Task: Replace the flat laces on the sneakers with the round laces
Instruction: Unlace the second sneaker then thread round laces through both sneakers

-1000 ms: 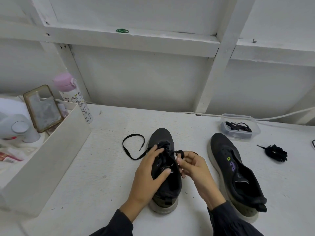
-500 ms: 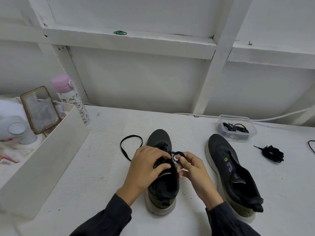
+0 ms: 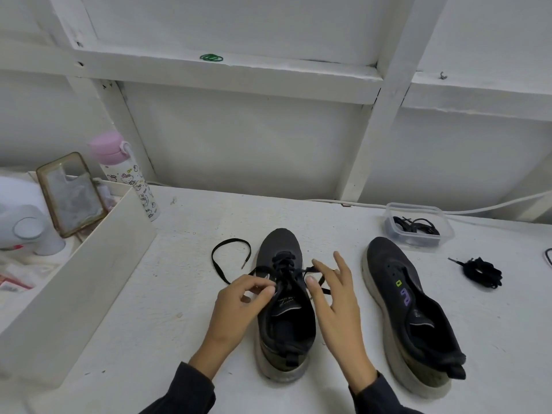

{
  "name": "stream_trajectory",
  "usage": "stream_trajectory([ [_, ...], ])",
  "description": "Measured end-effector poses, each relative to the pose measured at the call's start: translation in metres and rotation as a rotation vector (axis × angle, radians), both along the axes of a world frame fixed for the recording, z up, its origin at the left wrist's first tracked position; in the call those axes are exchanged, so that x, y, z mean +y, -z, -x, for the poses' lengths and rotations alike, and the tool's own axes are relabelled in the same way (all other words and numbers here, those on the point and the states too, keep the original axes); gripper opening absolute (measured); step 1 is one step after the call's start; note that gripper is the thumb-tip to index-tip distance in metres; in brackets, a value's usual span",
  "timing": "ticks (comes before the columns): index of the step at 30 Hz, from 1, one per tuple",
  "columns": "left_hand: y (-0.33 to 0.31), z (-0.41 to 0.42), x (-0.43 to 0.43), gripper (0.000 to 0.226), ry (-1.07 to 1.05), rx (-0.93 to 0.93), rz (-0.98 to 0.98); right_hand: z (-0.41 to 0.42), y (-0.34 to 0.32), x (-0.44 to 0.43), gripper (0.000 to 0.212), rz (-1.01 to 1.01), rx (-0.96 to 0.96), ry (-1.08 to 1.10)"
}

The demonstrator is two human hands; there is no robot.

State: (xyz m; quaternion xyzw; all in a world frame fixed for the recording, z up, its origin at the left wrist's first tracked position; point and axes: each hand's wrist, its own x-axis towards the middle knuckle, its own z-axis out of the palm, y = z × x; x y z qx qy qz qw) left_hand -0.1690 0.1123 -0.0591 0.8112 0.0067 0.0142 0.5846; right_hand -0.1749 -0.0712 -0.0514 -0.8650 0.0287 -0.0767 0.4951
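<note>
- Left hand [image 3: 239, 306] has its fingers curled at the left eyelet side of the laced sneaker [image 3: 280, 243] (whether it pinches anything, I cannot tell).
- Right hand [image 3: 337, 300] is spread wide beside the tongue, and the flat lace [image 3: 231, 241] crosses by its thumb.
- The unlaced sneaker [image 3: 403, 294] lies to the right on the desk [image 3: 179, 294].
- Round laces [image 3: 415, 227] sit in a clear plastic container [image 3: 412, 206] behind it, with a black lace bundle [image 3: 481, 271] nearby.
- A white box [image 3: 89, 264] and a pink-capped bottle [image 3: 128, 180] stand on the left.
</note>
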Motion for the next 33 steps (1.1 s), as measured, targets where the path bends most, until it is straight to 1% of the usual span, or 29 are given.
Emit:
stream_trajectory([
  [1,0.000,-0.002,0.000,0.012,0.002,0.007,0.008,0.001,0.001,0.003,0.030,-0.035,0.022,0.004],
  [4,-0.002,-0.005,0.005,0.011,0.031,0.017,0.016,0.005,0.000,0.011,0.028,-0.250,0.056,-0.033],
  [5,-0.003,-0.005,0.005,0.010,0.039,0.014,0.019,0.007,0.000,0.013,0.029,-0.293,0.065,-0.049],
  [8,-0.006,-0.008,0.004,0.011,0.068,0.021,0.051,0.013,0.004,0.022,0.040,-0.365,0.080,-0.067],
  [10,-0.006,-0.010,0.002,0.008,0.089,0.060,0.092,0.014,0.006,0.027,0.040,-0.419,0.123,-0.077],
  [12,-0.005,-0.013,0.002,0.006,0.112,0.086,0.079,0.014,0.004,0.028,0.043,-0.464,0.180,-0.084],
  [14,-0.006,-0.016,0.001,0.008,0.117,0.056,-0.020,0.013,0.005,0.025,0.045,-0.464,0.196,-0.096],
  [18,-0.010,-0.028,-0.003,0.013,0.095,-0.163,-0.436,0.012,0.007,0.022,0.041,-0.460,0.188,-0.116],
  [20,-0.012,-0.031,-0.008,0.017,0.092,-0.225,-0.515,0.012,0.007,0.023,0.039,-0.464,0.175,-0.115],
  [21,-0.011,-0.031,-0.008,0.017,0.088,-0.223,-0.494,0.013,0.006,0.023,0.039,-0.467,0.169,-0.111],
  [22,-0.010,-0.030,-0.008,0.016,0.074,-0.196,-0.418,0.013,0.006,0.023,0.036,-0.472,0.166,-0.107],
  [24,-0.009,-0.025,-0.002,0.012,0.016,-0.108,-0.204,0.013,0.005,0.024,0.030,-0.480,0.166,-0.100],
  [25,-0.007,-0.023,0.001,0.013,-0.012,-0.071,-0.133,0.013,0.006,0.025,0.029,-0.483,0.163,-0.097],
  [26,-0.006,-0.020,0.004,0.016,-0.015,-0.043,-0.099,0.013,0.007,0.025,0.029,-0.484,0.159,-0.094],
  [28,-0.006,-0.014,0.005,0.019,0.044,-0.008,-0.088,0.012,0.008,0.025,0.031,-0.477,0.148,-0.091],
  [31,-0.005,-0.011,0.002,0.013,0.114,0.029,0.007,0.012,0.010,0.024,0.037,-0.466,0.146,-0.100],
  [33,-0.004,-0.014,0.001,0.010,0.141,0.030,-0.005,0.012,0.011,0.023,0.040,-0.466,0.152,-0.107],
])
